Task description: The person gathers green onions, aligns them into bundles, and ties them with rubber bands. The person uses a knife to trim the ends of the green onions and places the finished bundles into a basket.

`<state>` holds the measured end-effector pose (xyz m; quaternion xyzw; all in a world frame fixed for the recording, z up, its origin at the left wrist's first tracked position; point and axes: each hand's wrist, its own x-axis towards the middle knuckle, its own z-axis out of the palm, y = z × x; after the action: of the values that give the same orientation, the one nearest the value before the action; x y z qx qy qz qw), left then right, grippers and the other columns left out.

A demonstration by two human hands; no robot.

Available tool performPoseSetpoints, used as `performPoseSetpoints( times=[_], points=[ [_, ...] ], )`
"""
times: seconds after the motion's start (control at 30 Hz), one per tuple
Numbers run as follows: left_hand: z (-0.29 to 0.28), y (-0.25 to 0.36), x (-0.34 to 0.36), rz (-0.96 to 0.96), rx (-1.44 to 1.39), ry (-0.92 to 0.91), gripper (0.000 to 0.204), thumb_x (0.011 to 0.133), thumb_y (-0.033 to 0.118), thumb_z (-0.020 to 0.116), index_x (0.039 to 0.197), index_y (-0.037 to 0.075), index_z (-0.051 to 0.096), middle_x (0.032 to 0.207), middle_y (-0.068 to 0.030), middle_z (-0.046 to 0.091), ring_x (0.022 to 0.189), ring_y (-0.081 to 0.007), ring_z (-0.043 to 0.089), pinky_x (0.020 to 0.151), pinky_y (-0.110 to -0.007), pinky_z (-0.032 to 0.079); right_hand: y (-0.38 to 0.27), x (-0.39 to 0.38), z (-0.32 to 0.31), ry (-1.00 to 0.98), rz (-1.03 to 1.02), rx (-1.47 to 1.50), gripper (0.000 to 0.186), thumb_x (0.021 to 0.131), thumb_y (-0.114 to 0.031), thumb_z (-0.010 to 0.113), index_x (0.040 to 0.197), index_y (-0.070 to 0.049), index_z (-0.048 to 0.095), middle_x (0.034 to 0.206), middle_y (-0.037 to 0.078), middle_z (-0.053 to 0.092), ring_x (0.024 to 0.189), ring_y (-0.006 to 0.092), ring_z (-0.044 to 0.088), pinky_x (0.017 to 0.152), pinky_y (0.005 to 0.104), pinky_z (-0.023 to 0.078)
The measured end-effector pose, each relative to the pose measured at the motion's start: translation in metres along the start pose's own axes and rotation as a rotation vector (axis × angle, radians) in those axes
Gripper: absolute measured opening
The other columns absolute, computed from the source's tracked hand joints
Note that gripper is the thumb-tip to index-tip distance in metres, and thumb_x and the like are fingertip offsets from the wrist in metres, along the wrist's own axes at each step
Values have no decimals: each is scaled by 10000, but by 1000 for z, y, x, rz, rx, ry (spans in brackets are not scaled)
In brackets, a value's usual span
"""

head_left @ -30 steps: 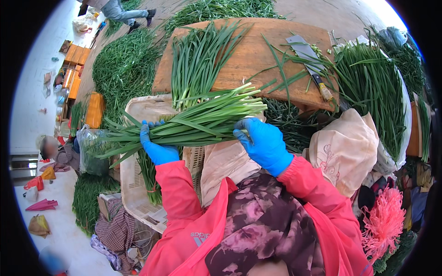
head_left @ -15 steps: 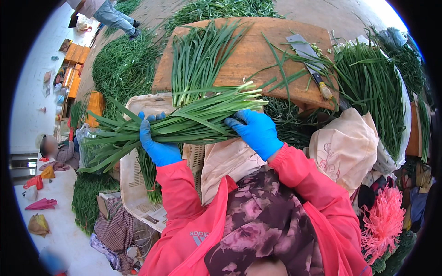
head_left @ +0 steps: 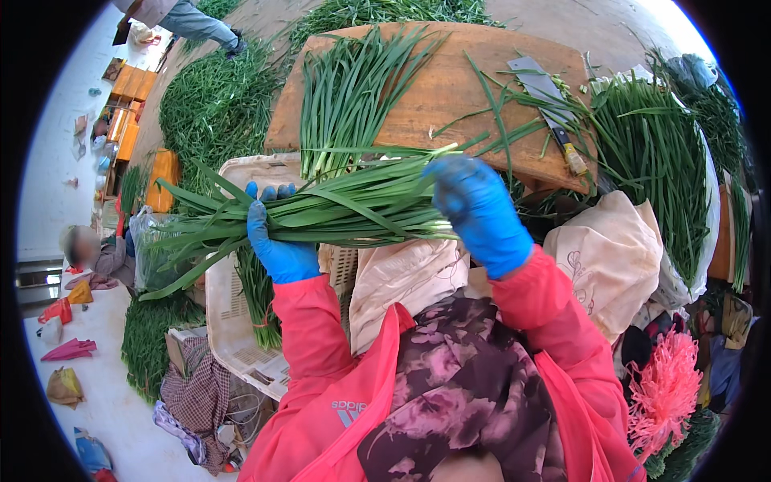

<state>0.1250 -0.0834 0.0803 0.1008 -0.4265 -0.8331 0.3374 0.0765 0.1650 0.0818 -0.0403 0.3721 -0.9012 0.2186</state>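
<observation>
A thick bunch of garlic chives (head_left: pixel 345 209) lies level across my front, leaf tips to the left and pale stems to the right. My left hand (head_left: pixel 277 237), in a blue glove, is wrapped round its leafy part, the thumb in front. My right hand (head_left: pixel 478 210), gloved the same, is curled at the stem end and covers most of the pale stems. Its fingers are somewhat blurred, and what they pinch is hidden. Beyond the bunch, more loose chives (head_left: pixel 349 96) are spread on a wooden board (head_left: pixel 434 96).
A knife (head_left: pixel 550 108) lies among loose leaves on the board's right. A pale plastic crate (head_left: pixel 229 321) holds a tied bundle (head_left: pixel 257 297). A large sack of chives (head_left: pixel 650 161) stands right, near pink ties (head_left: pixel 665 394). Heaped greens (head_left: pixel 217 112) cover floor at left; a person (head_left: pixel 201 20) stands beyond.
My right hand has moved slightly right and up along the bunch to the stem ends, its fingers now curled. My left hand keeps its hold in nearly the same place.
</observation>
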Motion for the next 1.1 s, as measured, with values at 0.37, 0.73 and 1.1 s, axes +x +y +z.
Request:
performPoseSetpoints(
  times=[0.37, 0.73, 1.1],
  points=[
    [-5, 1, 9, -178, -43, 342, 203, 883, 207, 584, 1037, 79, 611, 988, -47, 638, 936, -191, 593, 923, -405, 484, -50, -7, -105, 426, -437, -1692, 371, 798, -186, 692, 1135, -54, 605, 974, 151, 657, 833, 280, 637, 733, 354, 504],
    [7, 7, 6, -196, -28, 352, 269, 849, 230, 642, 1076, 94, 597, 961, -30, 622, 925, -186, 590, 868, -395, 493, 18, -20, -2, -67, -616, -1709, 1027, 555, -446, 808, 1425, -157, 345, 1430, 150, 343, 1242, 374, 386, 1027, 491, 305],
    [132, 9, -44, -168, 126, -698, 695, 737, -26, 689, 1366, 23, 397, 1227, -93, 548, 1098, -185, 541, 975, -333, 418, -15, 26, 44, 193, -635, -1351, 693, 678, -267, 789, 1258, -66, 469, 1028, 107, 624, 893, 304, 601, 837, 425, 444]
  ],
)
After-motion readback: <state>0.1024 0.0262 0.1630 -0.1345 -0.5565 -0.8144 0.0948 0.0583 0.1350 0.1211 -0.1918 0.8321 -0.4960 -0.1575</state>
